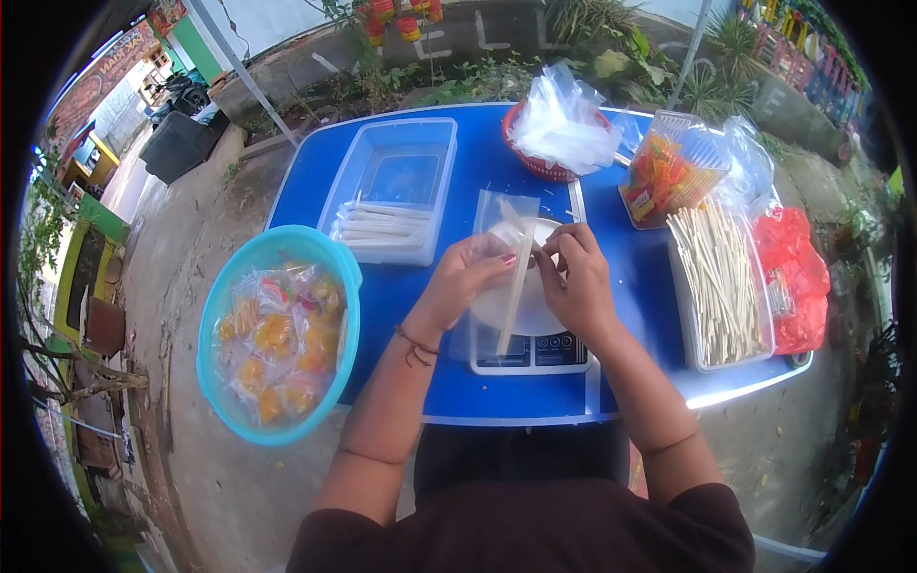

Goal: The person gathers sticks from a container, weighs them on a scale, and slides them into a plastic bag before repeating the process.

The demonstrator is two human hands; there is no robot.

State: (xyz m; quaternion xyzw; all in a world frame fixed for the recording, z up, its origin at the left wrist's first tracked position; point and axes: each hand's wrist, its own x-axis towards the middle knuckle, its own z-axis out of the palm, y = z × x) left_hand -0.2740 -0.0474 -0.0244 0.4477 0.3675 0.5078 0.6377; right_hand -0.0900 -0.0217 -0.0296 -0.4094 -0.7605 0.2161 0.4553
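My left hand (pixel 470 277) is closed, pinching a clear plastic bag (pixel 491 208) and a pale wooden stick (pixel 517 291) that stands nearly upright in front of me. A second stick crosses it near the top. My right hand (pixel 581 277) is closed close beside the left, its fingertips pinched at the stick or the bag's edge; I cannot make out exactly what is between them. Both hands are over a white digital kitchen scale (pixel 575 355) with a round pale plate (pixel 489 310) on top. The bag hangs partly over the scale.
On the blue table (pixel 638 329) stand a clear container of wooden sticks (pixel 723 286), a clear box with wrapped sticks (pixel 425 143), a red basket of plastic bags (pixel 535 170), a container of orange snacks (pixel 659 177) and a red plastic bag (pixel 800 277). A turquoise basin (pixel 212 358) holds several packed bags.
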